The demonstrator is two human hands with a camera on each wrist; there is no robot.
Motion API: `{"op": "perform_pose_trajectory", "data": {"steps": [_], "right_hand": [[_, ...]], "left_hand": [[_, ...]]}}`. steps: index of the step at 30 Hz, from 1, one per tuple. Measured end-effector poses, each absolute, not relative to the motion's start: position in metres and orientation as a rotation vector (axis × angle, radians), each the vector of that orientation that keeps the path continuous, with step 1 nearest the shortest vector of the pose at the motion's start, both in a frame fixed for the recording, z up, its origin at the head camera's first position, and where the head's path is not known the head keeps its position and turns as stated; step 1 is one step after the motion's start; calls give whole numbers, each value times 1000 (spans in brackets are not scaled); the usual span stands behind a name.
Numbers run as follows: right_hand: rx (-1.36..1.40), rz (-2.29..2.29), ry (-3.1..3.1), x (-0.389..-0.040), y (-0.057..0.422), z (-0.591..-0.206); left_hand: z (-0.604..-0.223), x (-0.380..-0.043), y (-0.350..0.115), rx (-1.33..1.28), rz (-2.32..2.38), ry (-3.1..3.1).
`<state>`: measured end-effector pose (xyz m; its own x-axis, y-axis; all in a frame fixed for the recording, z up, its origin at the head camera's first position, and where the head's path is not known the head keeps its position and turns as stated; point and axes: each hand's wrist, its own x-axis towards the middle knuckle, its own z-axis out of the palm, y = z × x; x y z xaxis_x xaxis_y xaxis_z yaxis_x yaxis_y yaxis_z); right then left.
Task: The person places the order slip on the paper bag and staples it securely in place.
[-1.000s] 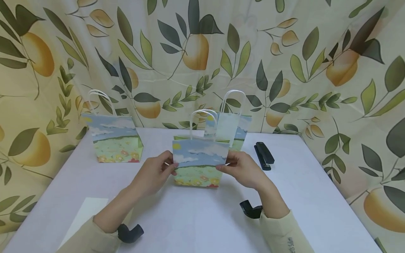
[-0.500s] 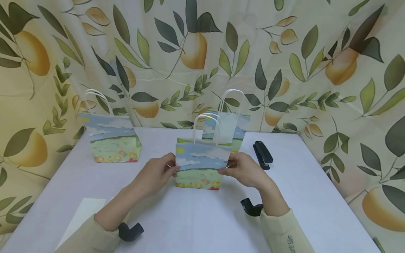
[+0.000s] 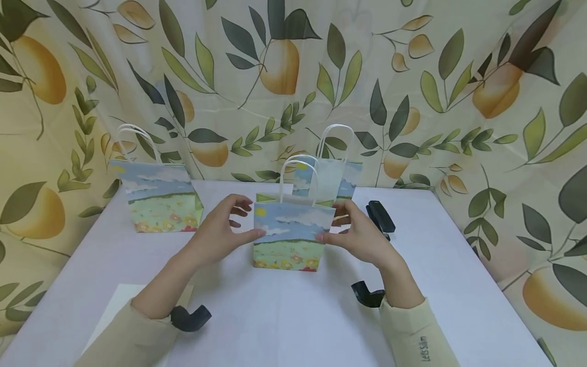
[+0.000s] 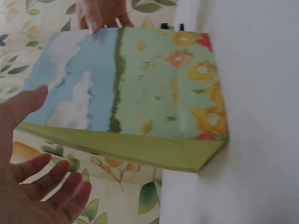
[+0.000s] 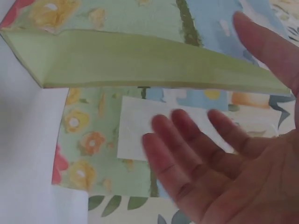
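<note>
A small paper gift bag [image 3: 293, 229] with a sky-and-meadow print and white handles stands upright on the white table, also filling much of the left wrist view. My left hand [image 3: 227, 221] is at its left side, thumb over the printed front and fingers spread off the green side fold [image 4: 140, 147]. On the other side, my right hand [image 3: 355, 227] has its thumb at the front edge; in the right wrist view its fingers [image 5: 187, 154] extend loosely behind the bag. Behind stands a second bag [image 3: 353, 178] with a pale blank card [image 3: 327, 178] on its face.
A third matching bag [image 3: 160, 199] stands at the table's back left. A black stapler [image 3: 380, 218] lies right of the bags. Near my left forearm lies a pale sheet [image 3: 114, 303]. Patterned fabric [image 3: 412, 76] hangs behind the table.
Both hands have loosened from the bag's sides, moving up slightly with fingers spreading. The bag stood gripped between them before, shifting a little to the right, and now stands on the table.
</note>
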<state>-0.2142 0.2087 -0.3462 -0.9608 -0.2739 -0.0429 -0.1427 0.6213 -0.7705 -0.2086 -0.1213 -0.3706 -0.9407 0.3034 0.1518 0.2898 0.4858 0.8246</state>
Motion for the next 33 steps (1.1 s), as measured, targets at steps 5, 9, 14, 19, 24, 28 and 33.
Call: {"op": "perform_pose_trajectory", "data": {"steps": [5,9,14,19,24,28,33], "right_hand": [[-434,-1423,2650,-215,207,-346],[-525,-1525,2620,-213,204,-348],[-588,-1581,2612,-213,200,-352],[-592,-1561,2626,-214,199,-355],[-577,-1541,2643,-215,198,-356],[-593,-1541,2631,-214,196,-354],[-598,-1561,2608,-213,194,-353]], "left_hand": [[-364,-215,-118,600,1569,2579],[-364,-217,-116,587,1585,2526],[-367,-217,-115,549,1608,2520],[-370,-218,-112,575,1666,2530],[-370,-218,-111,611,1700,2561],[-368,-216,-112,618,1709,2574],[-366,-216,-113,607,1714,2556]]}}
